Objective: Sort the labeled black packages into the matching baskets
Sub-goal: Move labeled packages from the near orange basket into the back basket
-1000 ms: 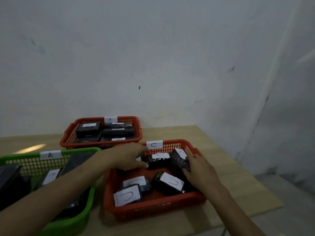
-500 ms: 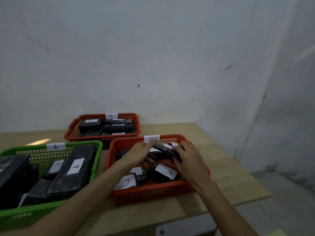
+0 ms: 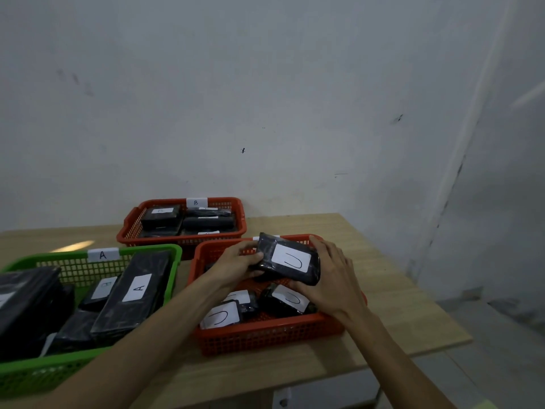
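Observation:
A black package with a white C label point(image 3: 287, 261) is lifted above the near red basket point(image 3: 265, 338). My left hand point(image 3: 236, 262) grips its left end and my right hand point(image 3: 330, 278) grips its right side. Below it in that basket lie other black C packages, one at the front left point(image 3: 219, 315) and one in the middle point(image 3: 287, 299). The basket's own C tag is hidden behind the lifted package. A green basket tagged A point(image 3: 165, 250) on the left holds long black A packages point(image 3: 134, 290). A red basket tagged B point(image 3: 129, 234) stands at the back with black packages.
The baskets stand on a light wooden table point(image 3: 383, 290) against a white wall. The table's right edge and front edge are close to the near red basket; grey floor lies beyond on the right.
Both hands have raised one C package out of the near red basket and turned its label face up; earlier they were reaching among the packages inside.

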The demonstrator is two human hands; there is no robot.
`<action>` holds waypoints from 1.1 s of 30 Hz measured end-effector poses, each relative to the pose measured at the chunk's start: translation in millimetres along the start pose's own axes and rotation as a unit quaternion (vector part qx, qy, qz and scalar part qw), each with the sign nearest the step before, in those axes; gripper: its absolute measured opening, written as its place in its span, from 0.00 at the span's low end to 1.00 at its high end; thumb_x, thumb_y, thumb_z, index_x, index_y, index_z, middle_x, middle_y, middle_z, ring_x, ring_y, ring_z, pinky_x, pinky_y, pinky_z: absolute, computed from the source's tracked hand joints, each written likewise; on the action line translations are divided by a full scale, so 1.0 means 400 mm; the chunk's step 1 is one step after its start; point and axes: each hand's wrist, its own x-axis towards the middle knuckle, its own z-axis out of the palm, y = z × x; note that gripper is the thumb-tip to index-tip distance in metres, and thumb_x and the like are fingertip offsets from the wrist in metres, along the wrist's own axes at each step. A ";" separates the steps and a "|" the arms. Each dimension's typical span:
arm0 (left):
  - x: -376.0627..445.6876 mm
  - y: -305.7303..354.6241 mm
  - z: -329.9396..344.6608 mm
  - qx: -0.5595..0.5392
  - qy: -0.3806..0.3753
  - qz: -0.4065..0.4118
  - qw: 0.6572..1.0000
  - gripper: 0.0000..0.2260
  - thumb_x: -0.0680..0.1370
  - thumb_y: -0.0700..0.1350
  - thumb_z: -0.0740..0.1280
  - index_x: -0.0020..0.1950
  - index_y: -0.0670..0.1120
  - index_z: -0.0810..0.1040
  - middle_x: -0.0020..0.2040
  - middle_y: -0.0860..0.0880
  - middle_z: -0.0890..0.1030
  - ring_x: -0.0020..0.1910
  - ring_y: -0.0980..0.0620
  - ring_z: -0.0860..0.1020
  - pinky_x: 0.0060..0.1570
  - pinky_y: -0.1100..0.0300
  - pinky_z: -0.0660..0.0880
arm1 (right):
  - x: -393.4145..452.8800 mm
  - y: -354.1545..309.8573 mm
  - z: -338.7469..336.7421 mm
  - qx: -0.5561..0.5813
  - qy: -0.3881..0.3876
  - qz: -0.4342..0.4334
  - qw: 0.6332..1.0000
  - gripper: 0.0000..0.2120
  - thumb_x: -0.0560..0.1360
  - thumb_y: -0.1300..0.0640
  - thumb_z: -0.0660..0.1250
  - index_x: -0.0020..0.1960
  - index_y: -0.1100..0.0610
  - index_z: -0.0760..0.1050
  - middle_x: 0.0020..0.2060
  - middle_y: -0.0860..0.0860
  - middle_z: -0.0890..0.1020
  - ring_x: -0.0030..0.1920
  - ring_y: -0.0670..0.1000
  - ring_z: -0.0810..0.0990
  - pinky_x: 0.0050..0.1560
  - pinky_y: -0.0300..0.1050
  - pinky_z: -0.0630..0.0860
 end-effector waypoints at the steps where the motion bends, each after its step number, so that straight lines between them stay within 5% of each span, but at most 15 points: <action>1: -0.001 0.002 -0.001 0.003 -0.002 0.003 1.000 0.14 0.79 0.34 0.65 0.64 0.44 0.76 0.58 0.39 0.80 0.56 0.42 0.81 0.50 0.56 0.81 | 0.000 0.001 0.001 0.005 0.000 0.005 1.000 0.48 0.65 0.31 0.68 0.77 0.54 0.61 0.68 0.50 0.71 0.65 0.51 0.70 0.67 0.53 0.67; 4: 0.000 0.012 -0.008 0.034 -0.018 0.012 0.999 0.13 0.80 0.38 0.65 0.64 0.44 0.76 0.58 0.41 0.80 0.56 0.45 0.81 0.52 0.56 0.81 | 0.000 0.006 0.008 0.012 0.011 0.012 1.000 0.44 0.66 0.36 0.72 0.76 0.53 0.63 0.66 0.50 0.73 0.64 0.52 0.71 0.63 0.53 0.69; 8: 0.012 0.035 -0.050 0.209 0.010 0.071 0.975 0.10 0.83 0.48 0.60 0.60 0.48 0.77 0.52 0.49 0.81 0.51 0.52 0.81 0.42 0.65 0.79 | 0.014 0.017 -0.014 -0.035 0.030 0.094 0.994 0.41 0.67 0.33 0.71 0.73 0.49 0.65 0.61 0.50 0.76 0.60 0.53 0.74 0.60 0.53 0.70; 13: 0.026 0.045 -0.125 0.392 0.058 0.132 0.909 0.10 0.83 0.47 0.59 0.60 0.49 0.77 0.51 0.50 0.81 0.50 0.54 0.80 0.51 0.57 0.78 | 0.025 0.025 -0.043 -0.214 -0.088 0.094 0.968 0.37 0.65 0.23 0.60 0.64 0.46 0.72 0.55 0.47 0.79 0.56 0.53 0.78 0.59 0.55 0.67; 20: -0.013 0.065 -0.168 0.508 0.046 0.177 0.842 0.12 0.82 0.47 0.62 0.63 0.48 0.76 0.57 0.50 0.79 0.53 0.55 0.77 0.51 0.62 0.74 | 0.014 0.023 0.005 -0.214 -0.201 0.107 0.950 0.30 0.69 0.25 0.59 0.58 0.47 0.74 0.46 0.45 0.81 0.52 0.51 0.80 0.60 0.56 0.62; 27: -0.089 0.128 -0.267 0.487 0.051 0.166 0.856 0.13 0.80 0.49 0.65 0.64 0.49 0.77 0.57 0.53 0.79 0.56 0.56 0.76 0.56 0.60 0.73 | 0.040 -0.010 -0.009 -0.162 -0.226 0.112 0.954 0.33 0.69 0.24 0.59 0.63 0.46 0.72 0.47 0.46 0.80 0.54 0.53 0.78 0.62 0.59 0.61; 31: -0.155 0.174 -0.382 0.437 0.101 0.173 0.877 0.12 0.80 0.48 0.66 0.62 0.46 0.80 0.54 0.53 0.80 0.54 0.56 0.78 0.53 0.66 0.70 | 0.074 -0.136 0.007 -0.093 -0.131 0.036 0.986 0.25 0.72 0.29 0.62 0.54 0.49 0.77 0.48 0.46 0.84 0.48 0.50 0.81 0.40 0.44 0.70; 33: -0.193 0.189 -0.445 0.442 0.135 0.178 0.869 0.11 0.80 0.48 0.67 0.60 0.46 0.81 0.52 0.53 0.80 0.51 0.56 0.79 0.50 0.65 0.71 | 0.090 -0.229 0.036 -0.025 -0.116 0.017 0.993 0.23 0.75 0.35 0.65 0.58 0.52 0.79 0.49 0.48 0.84 0.45 0.48 0.81 0.40 0.44 0.74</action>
